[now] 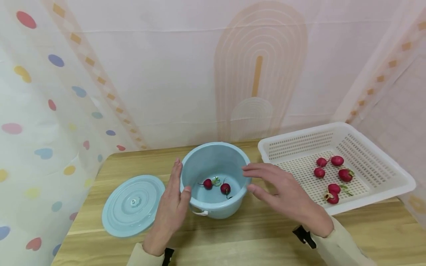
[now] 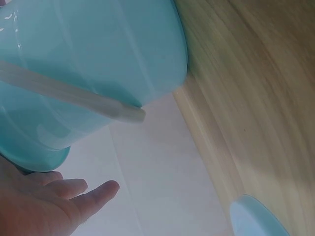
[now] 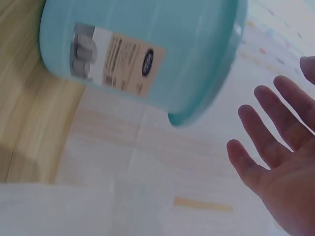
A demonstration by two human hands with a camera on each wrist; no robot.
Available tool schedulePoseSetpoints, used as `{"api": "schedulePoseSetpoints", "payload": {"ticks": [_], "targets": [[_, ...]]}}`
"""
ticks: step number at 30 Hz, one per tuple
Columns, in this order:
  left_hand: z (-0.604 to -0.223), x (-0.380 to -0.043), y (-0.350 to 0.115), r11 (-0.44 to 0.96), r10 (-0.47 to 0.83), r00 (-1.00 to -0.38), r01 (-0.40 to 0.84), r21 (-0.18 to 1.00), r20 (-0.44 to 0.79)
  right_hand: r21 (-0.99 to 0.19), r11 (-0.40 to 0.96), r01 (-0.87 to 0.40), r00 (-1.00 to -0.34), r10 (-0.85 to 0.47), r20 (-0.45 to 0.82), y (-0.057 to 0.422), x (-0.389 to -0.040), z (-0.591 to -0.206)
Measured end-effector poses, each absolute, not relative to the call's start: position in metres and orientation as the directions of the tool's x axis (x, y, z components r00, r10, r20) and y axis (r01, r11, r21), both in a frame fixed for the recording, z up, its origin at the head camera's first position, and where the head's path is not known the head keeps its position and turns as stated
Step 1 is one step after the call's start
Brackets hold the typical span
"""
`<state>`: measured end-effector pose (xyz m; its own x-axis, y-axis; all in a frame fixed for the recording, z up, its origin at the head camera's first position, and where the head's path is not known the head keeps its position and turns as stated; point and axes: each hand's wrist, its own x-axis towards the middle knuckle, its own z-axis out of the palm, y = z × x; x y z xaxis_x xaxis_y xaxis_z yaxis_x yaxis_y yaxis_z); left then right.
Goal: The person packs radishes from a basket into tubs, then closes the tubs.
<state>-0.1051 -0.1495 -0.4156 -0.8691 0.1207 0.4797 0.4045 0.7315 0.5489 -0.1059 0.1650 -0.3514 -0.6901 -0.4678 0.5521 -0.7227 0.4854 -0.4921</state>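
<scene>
A light blue plastic bucket (image 1: 217,209) stands upright on the wooden table, with two red radishes (image 1: 225,188) on its bottom. My left hand (image 1: 173,201) is at the bucket's left rim, fingers straight and thumb near the front edge. On the other side, my right hand (image 1: 279,186) hovers by the right rim with its fingers extended and spread. In the right wrist view those fingers (image 3: 266,132) stand apart from the bucket (image 3: 147,54), which bears a printed label (image 3: 115,59). A white handle (image 2: 74,96) hangs along the bucket's side in the left wrist view.
The round blue lid (image 1: 133,205) lies flat on the table (image 1: 233,251) to the left. A white perforated basket (image 1: 369,159) with several radishes (image 1: 337,160) stands at the right. Patterned cloth (image 1: 186,74) hangs behind the table.
</scene>
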Motion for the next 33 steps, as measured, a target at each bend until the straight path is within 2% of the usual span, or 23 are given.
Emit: {"api": "schedulePoseSetpoints", "payload": {"ticks": [8, 15, 21, 27, 33], "targets": [[-0.416, -0.104, -0.151, 0.735, 0.122, -0.872, 0.4, 0.548, 0.474, -0.484, 0.496, -0.721, -0.684, -0.397, 0.612, 0.194, -0.099, -0.353], [-0.416, -0.105, -0.151, 0.733, 0.12, -0.874, 0.399, 0.551, 0.472, -0.487, 0.555, -0.674, -0.709, -0.302, 0.637, 0.233, -0.1, -0.359], [-0.416, -0.104, -0.15, 0.726, 0.119, -0.877, 0.396, 0.562, 0.465, -0.457, 0.595, -0.661, -0.698, -0.265, 0.665, 0.269, -0.105, -0.365], [-0.416, -0.105, -0.15, 0.727, 0.117, -0.876, 0.396, 0.561, 0.467, -0.474, 0.643, -0.601, -0.752, -0.255, 0.608, 0.299, -0.108, -0.369], [-0.416, -0.105, -0.149, 0.722, 0.118, -0.871, 0.405, 0.562, 0.476, -0.474, 0.664, -0.578, -0.79, -0.31, 0.529, 0.325, -0.114, -0.373]]}}
